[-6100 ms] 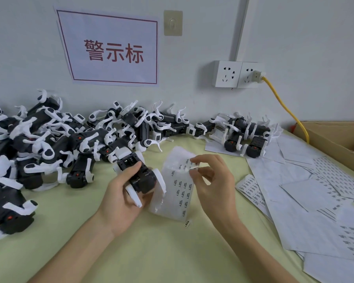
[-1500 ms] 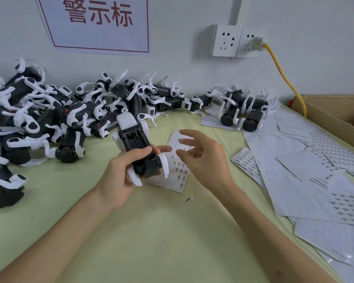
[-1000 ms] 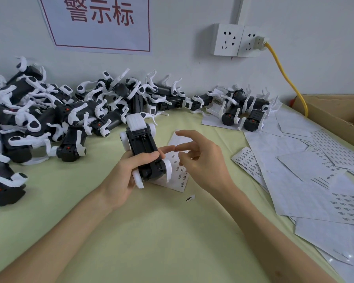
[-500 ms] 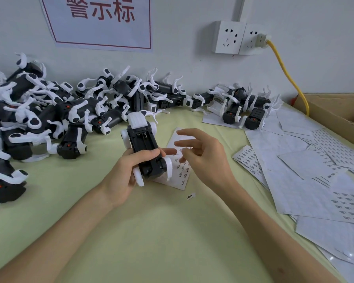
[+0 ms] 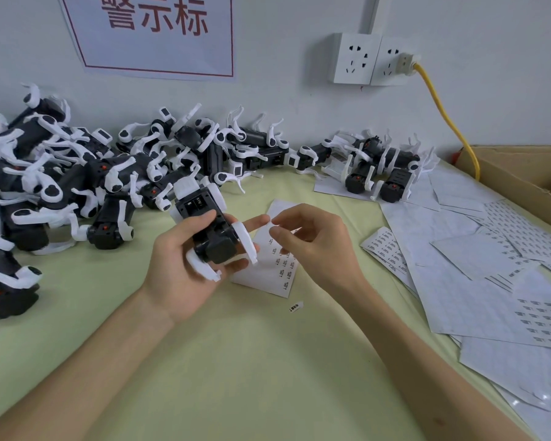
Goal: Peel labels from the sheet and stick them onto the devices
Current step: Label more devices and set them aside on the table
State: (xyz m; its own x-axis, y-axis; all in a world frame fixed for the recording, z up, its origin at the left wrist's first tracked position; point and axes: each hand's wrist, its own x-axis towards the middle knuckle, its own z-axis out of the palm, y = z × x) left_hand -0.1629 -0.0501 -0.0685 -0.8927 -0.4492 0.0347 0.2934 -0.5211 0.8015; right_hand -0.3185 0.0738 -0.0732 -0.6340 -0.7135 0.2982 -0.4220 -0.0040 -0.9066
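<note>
My left hand [image 5: 185,268] grips a black-and-white device [image 5: 209,224] above the green table, its index finger stretched out to the right. My right hand [image 5: 312,246] hovers just beside it, thumb and forefinger pinching a small white label [image 5: 271,225] close to that fingertip. Below both hands lies the label sheet [image 5: 272,268] flat on the table, partly hidden by them. One loose label [image 5: 296,307] lies on the table in front of the sheet.
A big heap of the same devices [image 5: 77,173] fills the left and back. A smaller group [image 5: 376,167] stands at the back right. Label sheets and backing papers [image 5: 477,268] cover the right side. A cardboard box [image 5: 522,176] sits far right; a yellow cable [image 5: 442,116] runs from the wall socket.
The right hand left the sheet and came up to the left index fingertip with a label pinched. The left hand keeps hold of the device, tilted a little.
</note>
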